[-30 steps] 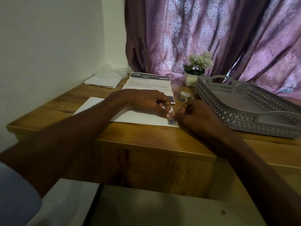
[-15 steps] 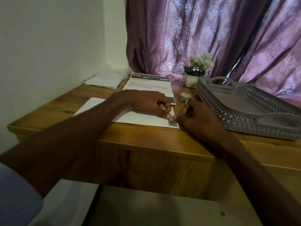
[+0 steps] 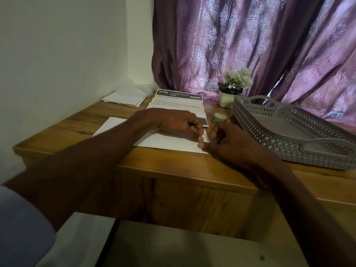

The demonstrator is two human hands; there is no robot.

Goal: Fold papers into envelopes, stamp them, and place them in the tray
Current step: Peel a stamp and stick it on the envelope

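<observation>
- Since half a second ago, the right hand (image 3: 229,145) has slid back over the near right corner of the envelope (image 3: 169,140), covering the stamp that showed there; the left hand (image 3: 179,123) has stayed put.
- Largest on the wooden surface (image 3: 63,132) is the grey perforated tray (image 3: 300,139), at the right, with nothing visible inside.
- Lying flat in front of the person, the white envelope sits left of the tray and apart from it.
- Behind it lies a printed sheet (image 3: 179,101), with a stack of white papers (image 3: 125,97) in the far left corner.
- A white pot of flowers (image 3: 234,85) stands behind the tray.
- A small tape roll (image 3: 219,118) sits between sheet and tray.
- Left-hand fingers curl down, pressing the envelope's right end.
- Right-hand fingers are curled, thumb tip touching the envelope corner; whether they pinch anything I cannot tell.
</observation>
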